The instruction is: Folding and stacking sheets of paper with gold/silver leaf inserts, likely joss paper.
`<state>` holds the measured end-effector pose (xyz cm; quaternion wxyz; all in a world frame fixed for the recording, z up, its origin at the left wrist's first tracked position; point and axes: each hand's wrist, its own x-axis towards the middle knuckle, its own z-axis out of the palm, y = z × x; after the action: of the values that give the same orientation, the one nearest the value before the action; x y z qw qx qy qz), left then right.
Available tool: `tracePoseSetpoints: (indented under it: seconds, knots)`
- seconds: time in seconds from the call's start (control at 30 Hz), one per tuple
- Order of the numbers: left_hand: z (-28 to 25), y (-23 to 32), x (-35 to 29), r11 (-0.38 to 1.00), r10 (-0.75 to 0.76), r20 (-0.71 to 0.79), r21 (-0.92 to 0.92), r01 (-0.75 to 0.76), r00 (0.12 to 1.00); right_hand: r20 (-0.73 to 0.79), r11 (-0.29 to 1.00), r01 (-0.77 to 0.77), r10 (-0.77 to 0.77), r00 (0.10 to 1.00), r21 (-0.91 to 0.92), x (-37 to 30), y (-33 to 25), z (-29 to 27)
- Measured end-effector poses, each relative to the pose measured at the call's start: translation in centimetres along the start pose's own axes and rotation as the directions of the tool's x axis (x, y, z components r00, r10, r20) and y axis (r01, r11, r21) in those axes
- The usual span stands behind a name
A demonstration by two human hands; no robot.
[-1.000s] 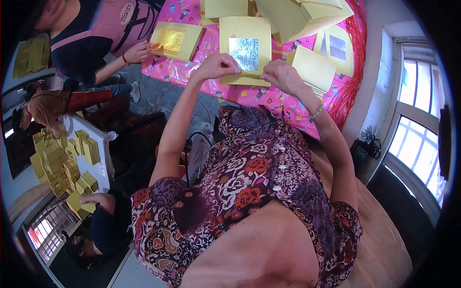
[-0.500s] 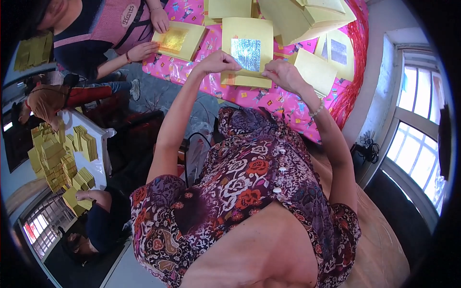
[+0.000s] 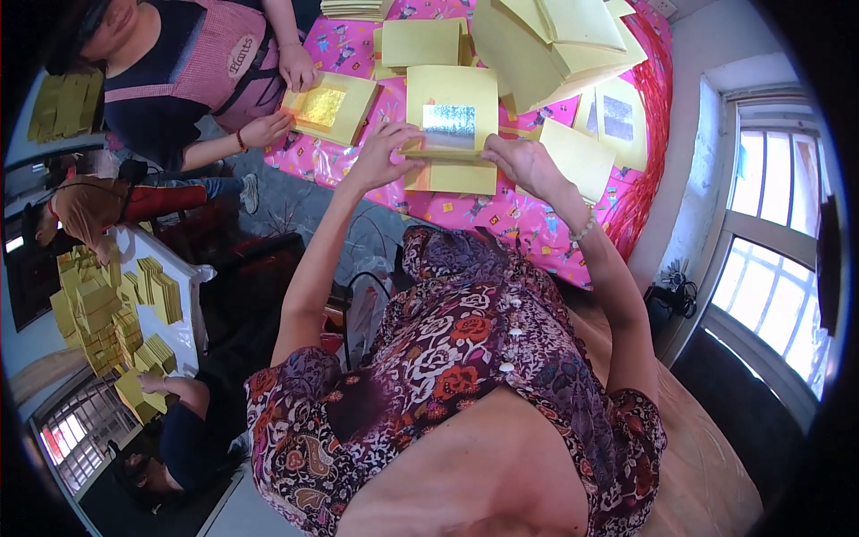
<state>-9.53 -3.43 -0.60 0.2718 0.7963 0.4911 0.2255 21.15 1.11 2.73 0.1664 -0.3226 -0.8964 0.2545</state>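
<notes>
In front of me on the pink-covered table lies a yellow paper sheet (image 3: 452, 85) with a silver foil square. Its near edge stands raised as a narrow strip between my hands. My left hand (image 3: 385, 159) pinches the left end of that strip, fingers reaching over the top edge. At the right end, my right hand (image 3: 528, 166) grips it between thumb and fingers. More yellow paper (image 3: 456, 182) lies flat beneath, on the near side. Just right of my right hand rests a folded yellow sheet (image 3: 577, 161).
Left, a co-worker's hands (image 3: 300, 70) rest on yellow paper with gold foil (image 3: 349, 116). Large folded yellow sheets (image 3: 546, 54) stand at the back, and red strands (image 3: 658, 80) hang along the right edge. Stacked yellow bundles (image 3: 98, 295) fill another table where other people work.
The sheet's near edge has been lifted into an upright strip. My left hand's fingers have opened out over it. The whole table sits slightly lower in view.
</notes>
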Motion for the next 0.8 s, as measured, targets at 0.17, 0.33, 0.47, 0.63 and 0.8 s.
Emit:
tracePoseSetpoints:
  seconds: [0.17, 0.33, 0.47, 0.63, 0.8]
  knots:
    - [-0.9, -0.3, 1.5, 0.998, -0.034, -0.11, 0.052, 0.04, 0.993, -0.029, 0.992, -0.015, 0.019, 0.999, 0.128, 0.2, -1.1, -1.9]
    - [-1.4, 0.0, 2.1, 0.993, -0.103, -0.183, -0.081, 0.09, 0.978, -0.261, 0.995, 0.028, -0.002, 0.965, 0.099, -0.1, 0.1, -0.3]
    - [-1.6, 0.9, 2.5, 0.978, -0.14, -0.23, -0.182, 0.099, 0.963, -0.295, 0.935, -0.149, 0.248, 0.923, 0.321, 0.7, 0.2, 1.6]
    - [-1.4, 2.3, 2.9, 0.892, -0.354, -0.191, -0.363, 0.269, 0.916, -0.332, 0.887, -0.264, 0.396, 0.856, 0.379, 0.9, 0.1, 2.5]
    - [-1.1, 3.2, 2.6, 0.875, -0.458, -0.278, -0.31, 0.372, 0.845, -0.342, 0.822, -0.314, 0.501, 0.795, 0.475, 1.4, -0.7, 2.3]
